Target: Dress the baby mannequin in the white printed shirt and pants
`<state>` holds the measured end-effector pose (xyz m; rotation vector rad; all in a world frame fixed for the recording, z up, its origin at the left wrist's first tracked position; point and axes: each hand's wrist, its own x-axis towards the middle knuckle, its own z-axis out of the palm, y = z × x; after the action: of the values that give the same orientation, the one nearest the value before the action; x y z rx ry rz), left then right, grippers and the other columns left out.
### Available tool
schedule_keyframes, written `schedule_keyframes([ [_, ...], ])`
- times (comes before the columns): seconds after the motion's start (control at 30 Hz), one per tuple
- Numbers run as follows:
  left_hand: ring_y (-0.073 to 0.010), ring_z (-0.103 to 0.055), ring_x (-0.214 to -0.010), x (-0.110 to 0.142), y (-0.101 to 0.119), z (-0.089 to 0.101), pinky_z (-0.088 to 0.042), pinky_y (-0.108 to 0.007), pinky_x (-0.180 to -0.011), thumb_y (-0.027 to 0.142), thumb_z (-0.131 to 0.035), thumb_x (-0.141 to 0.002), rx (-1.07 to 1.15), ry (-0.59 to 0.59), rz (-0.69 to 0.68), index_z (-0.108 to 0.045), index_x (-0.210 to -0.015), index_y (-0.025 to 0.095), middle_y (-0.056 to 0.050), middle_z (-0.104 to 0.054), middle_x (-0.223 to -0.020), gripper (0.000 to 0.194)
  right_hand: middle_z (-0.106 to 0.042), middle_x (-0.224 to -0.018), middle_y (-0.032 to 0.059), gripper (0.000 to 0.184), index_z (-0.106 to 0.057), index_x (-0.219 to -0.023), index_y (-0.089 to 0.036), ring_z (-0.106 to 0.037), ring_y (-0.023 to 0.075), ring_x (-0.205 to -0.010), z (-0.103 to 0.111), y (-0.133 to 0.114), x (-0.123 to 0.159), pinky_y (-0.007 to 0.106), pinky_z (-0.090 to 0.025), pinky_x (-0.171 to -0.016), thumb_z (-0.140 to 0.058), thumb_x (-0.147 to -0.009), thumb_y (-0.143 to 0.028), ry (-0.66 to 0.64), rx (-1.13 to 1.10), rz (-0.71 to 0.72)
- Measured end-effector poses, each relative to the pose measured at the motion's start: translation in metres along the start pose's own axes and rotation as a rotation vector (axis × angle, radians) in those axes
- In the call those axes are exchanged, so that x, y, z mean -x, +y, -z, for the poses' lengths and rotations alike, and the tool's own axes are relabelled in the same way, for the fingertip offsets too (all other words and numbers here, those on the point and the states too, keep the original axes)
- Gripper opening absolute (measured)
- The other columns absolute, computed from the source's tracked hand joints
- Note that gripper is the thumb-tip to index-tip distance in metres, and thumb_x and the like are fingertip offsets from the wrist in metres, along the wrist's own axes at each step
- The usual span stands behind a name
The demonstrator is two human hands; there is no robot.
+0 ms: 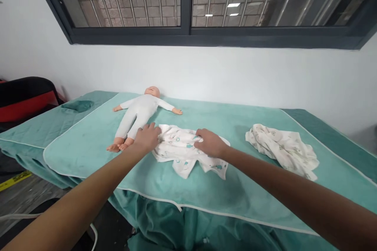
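Note:
A white baby garment [179,145] with teal prints lies bunched on the green bed cover, two short flaps of it pointing toward me. At its left end, the fingers of my left hand [147,137] are curled on the cloth. My right hand [211,144] pinches the fabric right of its middle. Just beyond my left hand, a baby doll [138,108] in a white body suit lies on its back, arms spread, head toward the wall. The fingertips of my left hand are partly hidden in the folds.
A second crumpled white printed cloth [281,149] lies on the right of the green bed cover [235,196]. The bed stands against a white wall below a barred window [185,35]. A black and red object [28,102] is at the far left, and a white cable [94,235] hangs below.

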<state>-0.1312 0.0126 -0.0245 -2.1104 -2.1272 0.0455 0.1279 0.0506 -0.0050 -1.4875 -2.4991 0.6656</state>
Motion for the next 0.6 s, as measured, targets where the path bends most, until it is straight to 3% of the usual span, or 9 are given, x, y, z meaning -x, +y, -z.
schedule_keyframes([
  [0.07, -0.0342, -0.048, -0.124, 0.002, 0.003, 0.007, -0.042, -0.052, -0.095, 0.018, -0.047, -0.086, 0.096, 0.065, 0.011, -0.051, -0.126, 0.019, -0.018, -0.047, -0.140, 0.040, -0.066, -0.106, 0.0064, 0.022, -0.055, -0.101, -0.021, -0.060, 0.0227, -0.094, 0.018, 0.005, 0.000, 0.030, -0.043, -0.076, -0.051, -0.082, -0.032, 0.075, -0.063, 0.003],
  [0.13, -0.0326, -0.041, -0.133, 0.002, 0.018, 0.016, -0.039, -0.050, -0.102, 0.020, -0.052, -0.085, 0.292, 0.129, -0.085, -0.040, -0.138, 0.019, -0.017, -0.038, -0.149, 0.054, -0.064, -0.091, 0.0025, 0.016, -0.052, -0.092, -0.022, -0.059, 0.0209, -0.085, 0.034, 0.006, -0.001, 0.029, -0.043, -0.071, -0.052, -0.079, -0.030, 0.147, -0.199, 0.003],
  [0.23, -0.0283, -0.029, -0.143, -0.001, 0.047, 0.033, -0.031, -0.044, -0.114, 0.024, -0.067, -0.075, 0.701, 0.143, -0.270, -0.025, -0.148, 0.020, -0.014, -0.028, -0.156, 0.085, -0.059, -0.080, -0.0018, 0.020, -0.049, -0.091, -0.024, -0.057, 0.0183, -0.074, 0.054, -0.001, 0.000, 0.027, -0.043, -0.062, -0.057, -0.074, -0.032, 0.158, -0.548, 0.032],
  [0.3, -0.0280, -0.028, -0.143, -0.004, 0.064, 0.046, -0.028, -0.042, -0.116, 0.025, -0.072, -0.070, 0.978, 0.143, -0.315, -0.019, -0.150, 0.019, -0.014, -0.028, -0.156, 0.096, -0.057, -0.077, -0.0035, 0.027, -0.047, -0.093, -0.025, -0.056, 0.0172, -0.070, 0.066, -0.008, 0.002, 0.026, -0.044, -0.061, -0.060, -0.071, -0.034, 0.149, -0.779, 0.083],
  [0.47, -0.0284, -0.045, -0.132, -0.005, 0.089, 0.073, -0.039, -0.041, -0.108, 0.036, -0.076, -0.072, 1.560, 0.120, -0.313, -0.030, -0.145, 0.019, -0.013, -0.047, -0.143, 0.088, -0.056, -0.082, -0.0033, 0.035, -0.044, -0.097, -0.027, -0.059, 0.0175, -0.078, 0.080, -0.018, 0.009, 0.028, -0.049, -0.069, -0.063, -0.071, -0.038, 0.282, -1.093, 0.179],
  [0.6, -0.0274, -0.057, -0.118, 0.001, 0.111, 0.082, -0.047, -0.039, -0.097, 0.032, -0.078, -0.070, 1.861, 0.067, -0.300, -0.042, -0.137, 0.019, -0.012, -0.058, -0.131, 0.077, -0.059, -0.097, -0.0004, 0.041, -0.042, -0.107, -0.027, -0.061, 0.0193, -0.089, 0.064, -0.019, 0.012, 0.031, -0.051, -0.077, -0.060, -0.078, -0.050, 0.342, -1.148, 0.189],
])
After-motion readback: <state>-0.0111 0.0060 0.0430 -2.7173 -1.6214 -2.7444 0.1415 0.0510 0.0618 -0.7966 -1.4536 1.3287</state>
